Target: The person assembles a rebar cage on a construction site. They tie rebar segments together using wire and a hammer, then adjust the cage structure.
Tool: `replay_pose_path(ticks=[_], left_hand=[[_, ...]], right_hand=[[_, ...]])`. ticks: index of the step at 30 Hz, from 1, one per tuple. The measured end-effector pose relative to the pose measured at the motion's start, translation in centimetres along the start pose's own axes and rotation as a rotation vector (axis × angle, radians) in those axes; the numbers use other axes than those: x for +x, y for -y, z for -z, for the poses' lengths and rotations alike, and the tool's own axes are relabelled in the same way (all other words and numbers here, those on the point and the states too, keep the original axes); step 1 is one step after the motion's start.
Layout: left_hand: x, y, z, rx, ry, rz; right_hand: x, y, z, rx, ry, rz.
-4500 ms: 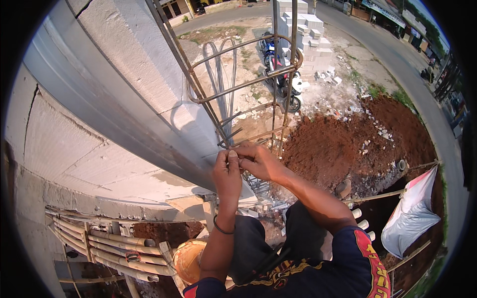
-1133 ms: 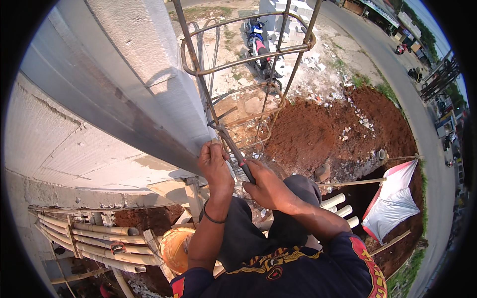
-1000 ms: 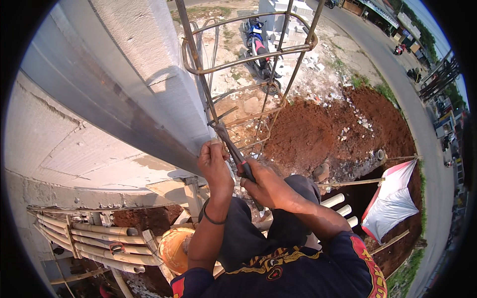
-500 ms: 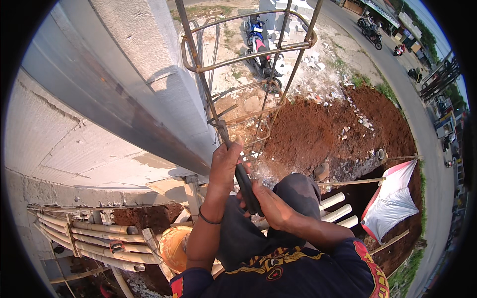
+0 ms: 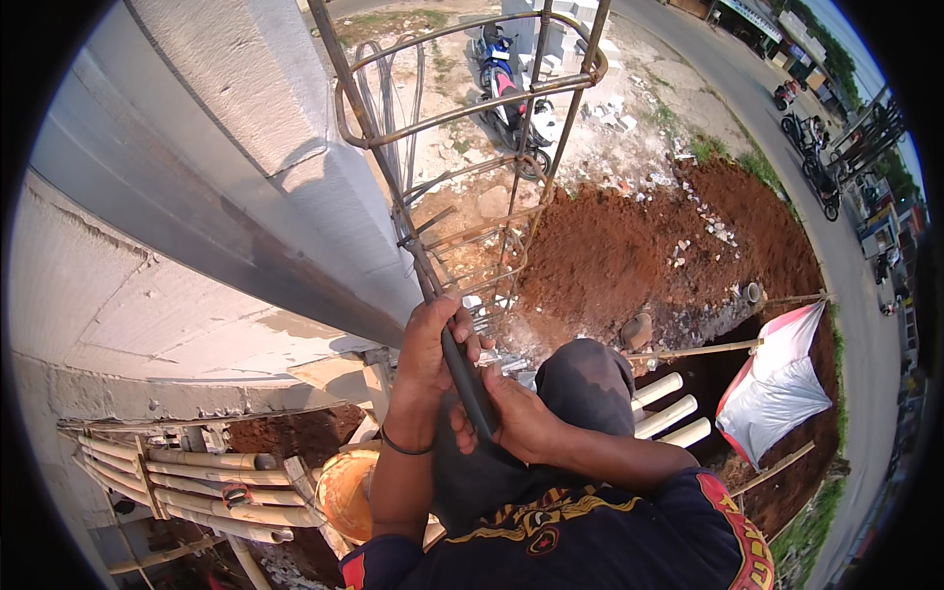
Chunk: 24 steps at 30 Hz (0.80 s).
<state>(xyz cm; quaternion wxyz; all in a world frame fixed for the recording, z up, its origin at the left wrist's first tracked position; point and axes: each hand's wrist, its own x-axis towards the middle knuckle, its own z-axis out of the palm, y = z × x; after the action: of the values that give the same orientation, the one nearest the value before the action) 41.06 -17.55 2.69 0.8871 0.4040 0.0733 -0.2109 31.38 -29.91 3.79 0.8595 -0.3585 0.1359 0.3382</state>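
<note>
Both my hands are closed around long-handled pincers (image 5: 469, 391) with dark grips, which slant down toward my lap. My left hand (image 5: 430, 339) wraps the upper part, close to a vertical bar of the rusty rebar cage (image 5: 452, 119). Lower down, my right hand (image 5: 519, 415) grips the handle end, its thumb along one side and its fingertips showing on the other. The jaws meet the bar just above my left hand, but whether they bite on wire there is too small to tell.
To the left rises a pale block wall (image 5: 236, 79) with a long grey metal strip (image 5: 187, 187). Bamboo poles (image 5: 231, 494) and an orange bucket (image 5: 341, 492) are at lower left. Red soil (image 5: 610, 256), a pit with a white sheet (image 5: 777, 388) and a parked motorbike (image 5: 503, 88) lie beyond.
Both hands and the pincers have shifted slightly, and the two handles, seen apart before, now overlap. My left fingers have loosened a little. The view has moved slightly.
</note>
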Motion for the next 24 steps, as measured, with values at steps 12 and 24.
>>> replay_pose_path(ticks=[12, 24], left_hand=[[-0.1, 0.2, 0.2, -0.214, 0.308, -0.129], [-1.4, -1.2, -1.7, 0.584, -0.227, -0.184]], right_hand=[[1.0, 0.2, 0.1, 0.666, 0.592, -0.164], [-0.5, 0.3, -1.9, -0.194, -0.099, 0.029]])
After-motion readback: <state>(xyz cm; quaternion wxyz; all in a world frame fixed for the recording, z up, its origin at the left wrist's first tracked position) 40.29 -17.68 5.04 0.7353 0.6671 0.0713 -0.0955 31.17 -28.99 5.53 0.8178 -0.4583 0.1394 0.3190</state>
